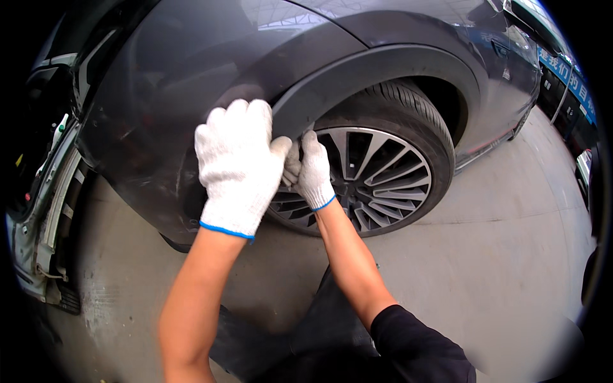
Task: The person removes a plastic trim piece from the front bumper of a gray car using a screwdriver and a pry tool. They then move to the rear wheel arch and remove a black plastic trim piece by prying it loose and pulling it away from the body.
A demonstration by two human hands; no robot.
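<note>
Grey floor (504, 268), lower right. Left hand (235, 169) and right hand (313, 169), centre-left, curl fingers near wheel arch (338, 82); cannot tell what's held.

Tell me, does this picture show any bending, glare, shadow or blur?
Head view throughout: a black, curved border frames the scene, typical of fisheye; pale reflections streak the dark grey car body; deep shadow lies inside the wheel arch, behind the tyre; the gloved left hand looks fairly sharp; the picture's lower right edge is soft and blurred.
</note>
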